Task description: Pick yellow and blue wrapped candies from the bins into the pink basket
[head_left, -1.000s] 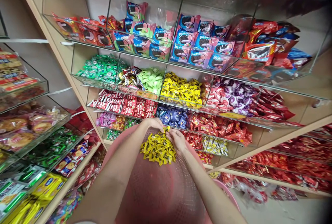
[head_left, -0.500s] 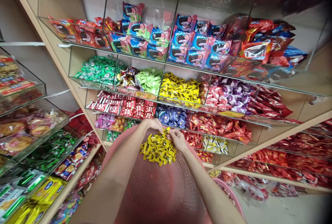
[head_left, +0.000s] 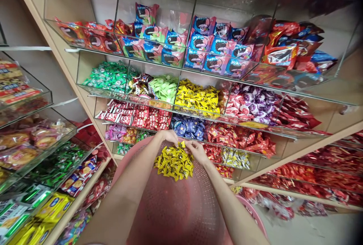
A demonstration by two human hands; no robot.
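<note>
A pile of yellow-wrapped candies (head_left: 172, 165) lies inside a pink perforated plastic basket (head_left: 167, 211) in front of me. Over the far side of that pile, my left hand (head_left: 169, 137) bends its fingers down with the tips pressed together. My right hand (head_left: 197, 150) pinches from the other side with thumb and forefinger. Between the two sets of fingertips is a single yellow-wrapped candy (head_left: 182, 144), which both hands appear to grip. The left fingertips are partly hidden behind the hand.
Clear-fronted shelf bins rise ahead, one holding matching yellow candies (head_left: 197, 97), with blue-wrapped sweets (head_left: 188, 127) just behind my hands. Packaged cookies (head_left: 218, 46) fill the upper tier. Side shelves with yellow packs (head_left: 52, 207) stand left. Another pink basket (head_left: 252, 211) sits lower right.
The hands stay over the far side of the pile, with only slight finger movement around the candy. The view has shifted very slightly.
</note>
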